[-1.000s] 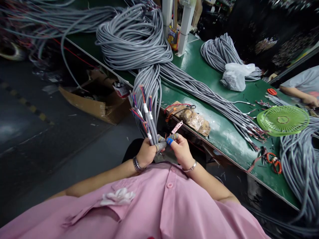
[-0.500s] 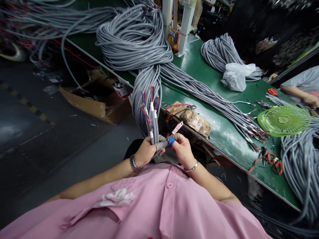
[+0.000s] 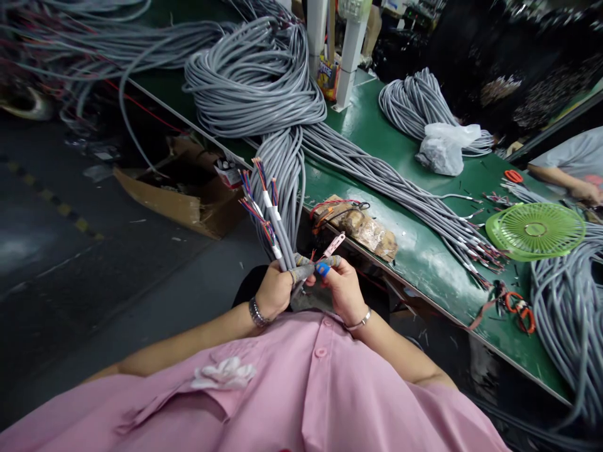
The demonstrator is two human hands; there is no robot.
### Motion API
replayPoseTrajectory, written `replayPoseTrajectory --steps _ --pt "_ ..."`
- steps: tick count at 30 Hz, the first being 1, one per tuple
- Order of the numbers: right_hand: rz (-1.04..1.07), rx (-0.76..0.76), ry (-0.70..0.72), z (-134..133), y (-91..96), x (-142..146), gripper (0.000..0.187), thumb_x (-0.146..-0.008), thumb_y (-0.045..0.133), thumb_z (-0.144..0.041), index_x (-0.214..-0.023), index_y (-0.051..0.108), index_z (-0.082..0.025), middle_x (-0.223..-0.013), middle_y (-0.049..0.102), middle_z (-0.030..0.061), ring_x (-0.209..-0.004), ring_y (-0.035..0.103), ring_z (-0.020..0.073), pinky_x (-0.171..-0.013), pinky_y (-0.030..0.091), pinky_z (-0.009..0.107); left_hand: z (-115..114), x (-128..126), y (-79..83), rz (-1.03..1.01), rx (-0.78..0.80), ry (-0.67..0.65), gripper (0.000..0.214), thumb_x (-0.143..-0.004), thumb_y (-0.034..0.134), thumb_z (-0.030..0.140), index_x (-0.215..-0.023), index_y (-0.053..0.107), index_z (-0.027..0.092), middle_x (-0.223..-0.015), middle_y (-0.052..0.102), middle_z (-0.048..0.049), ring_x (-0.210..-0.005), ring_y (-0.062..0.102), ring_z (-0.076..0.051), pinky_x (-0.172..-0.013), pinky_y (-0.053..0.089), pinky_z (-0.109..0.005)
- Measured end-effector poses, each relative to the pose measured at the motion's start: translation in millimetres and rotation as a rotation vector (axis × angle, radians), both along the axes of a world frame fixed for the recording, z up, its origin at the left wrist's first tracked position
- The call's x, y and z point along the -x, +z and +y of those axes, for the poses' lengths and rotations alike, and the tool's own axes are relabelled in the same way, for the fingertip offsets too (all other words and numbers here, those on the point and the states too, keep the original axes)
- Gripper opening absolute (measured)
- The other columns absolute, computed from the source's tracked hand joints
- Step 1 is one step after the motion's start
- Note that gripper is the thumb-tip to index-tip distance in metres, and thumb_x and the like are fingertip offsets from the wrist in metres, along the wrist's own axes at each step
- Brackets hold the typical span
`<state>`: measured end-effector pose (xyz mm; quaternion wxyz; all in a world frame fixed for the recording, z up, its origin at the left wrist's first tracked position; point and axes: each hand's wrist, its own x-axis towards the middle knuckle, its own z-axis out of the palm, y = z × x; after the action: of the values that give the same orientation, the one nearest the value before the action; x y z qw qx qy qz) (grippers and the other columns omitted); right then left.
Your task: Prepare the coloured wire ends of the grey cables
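My left hand [image 3: 276,290] is closed round a bunch of grey cables [image 3: 271,216] whose stripped ends, with coloured wires and white bands, point up and to the left. My right hand [image 3: 343,285], with a blue cot on one fingertip, pinches the end of one grey cable together with a small pink tool [image 3: 335,242]. Both hands are close together just above my lap, in front of the green bench [image 3: 424,251]. The fingertips wear grey cots.
Large coils of grey cable [image 3: 257,81] lie on the bench and hang over its edge. A green fan grille [image 3: 534,229], a white plastic bag [image 3: 445,147], a brown taped block [image 3: 360,223] and red scissors [image 3: 513,176] are on the bench. Another person's arm [image 3: 575,176] rests at far right. A cardboard box [image 3: 183,188] stands on the floor.
The bunch of cable ends in my left hand swung right and then tilted back to the left. My right hand stayed pinched at the same spot.
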<state>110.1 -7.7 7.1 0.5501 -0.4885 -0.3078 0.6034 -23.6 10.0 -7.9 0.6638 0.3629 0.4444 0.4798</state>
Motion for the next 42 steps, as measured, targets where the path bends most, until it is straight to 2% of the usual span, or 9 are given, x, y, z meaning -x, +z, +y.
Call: replayPoseTrajectory --steps 4,15,21,25,30,36,42 --pt "-0.022 -0.013 0.008 0.0 0.5 -0.1 0.02 -0.068 0.076 -0.032 -0.071 0.061 -0.018 -0.06 0.058 -0.0026 -0.049 0.045 0.0083 -0.048 0.039 0.022 0.0 0.7 -0.8 0.008 0.011 0.011 0.01 -0.068 0.071 0.022 -0.064 0.066 0.015 -0.056 0.063 -0.0015 -0.053 0.058 -0.013 -0.058 0.048 -0.025" --pt "-0.062 -0.047 0.1 -3.6 -14.6 -8.0 0.026 -0.064 0.079 -0.035 -0.079 0.065 -0.019 -0.072 0.063 -0.0011 -0.061 0.052 0.0102 -0.057 0.043 0.023 -3.9 4.0 2.9 0.008 -0.018 0.026 0.01 -0.068 0.07 0.021 -0.062 0.064 0.016 -0.051 0.059 0.0011 -0.048 0.052 -0.011 -0.052 0.042 -0.023" --pt "0.101 0.056 0.197 3.7 -7.0 -21.7 0.029 -0.07 0.076 -0.041 -0.086 0.066 -0.018 -0.081 0.066 0.0014 -0.064 0.056 0.01 -0.062 0.048 0.024 -4.4 11.2 2.2 0.03 -0.043 -0.061 0.012 -0.07 0.07 0.021 -0.062 0.063 0.015 -0.049 0.057 0.0011 -0.046 0.049 -0.01 -0.05 0.038 -0.023" --pt "0.165 0.1 0.272 13.9 0.2 -28.6 0.039 -0.065 0.08 -0.04 -0.094 0.066 -0.018 -0.092 0.069 0.005 -0.071 0.061 0.0125 -0.065 0.05 0.025 -3.7 14.7 1.8 0.053 -0.02 -0.132 0.015 -0.069 0.071 0.022 -0.06 0.061 0.016 -0.048 0.056 0.0013 -0.045 0.048 -0.01 -0.048 0.037 -0.023" --pt "0.005 0.061 0.421 21.1 4.6 -27.5 0.031 -0.065 0.079 -0.036 -0.084 0.066 -0.016 -0.07 0.066 0.0001 -0.06 0.057 0.0109 -0.058 0.045 0.023 -1.7 19.0 -1.0 0.13 -0.025 -0.241 0.008 -0.065 0.069 0.019 -0.06 0.063 0.015 -0.049 0.056 0.001 -0.044 0.049 -0.011 -0.047 0.038 -0.024" --pt "-0.154 0.006 0.398 22.1 10.8 -20.6 0.021 -0.065 0.075 -0.032 -0.067 0.062 -0.016 -0.064 0.062 -0.002 -0.057 0.052 0.0096 -0.055 0.041 0.022 -0.9 19.8 -0.6 0.164 -0.034 -0.281 0.014 -0.064 0.068 0.019 -0.053 0.059 0.016 -0.047 0.054 0.0012 -0.045 0.048 -0.011 -0.047 0.038 -0.023" --pt "-0.15 0.016 0.382 21.3 11.8 -12.3 0.018 -0.066 0.072 -0.03 -0.067 0.061 -0.016 -0.06 0.058 -0.0033 -0.053 0.049 0.0093 -0.053 0.039 0.022 -0.3 21.5 -4.7 0.265 -0.08 -0.329 0.015 -0.064 0.067 0.019 -0.052 0.06 0.016 -0.048 0.056 -0.0004 -0.046 0.048 -0.012 -0.048 0.038 -0.024"
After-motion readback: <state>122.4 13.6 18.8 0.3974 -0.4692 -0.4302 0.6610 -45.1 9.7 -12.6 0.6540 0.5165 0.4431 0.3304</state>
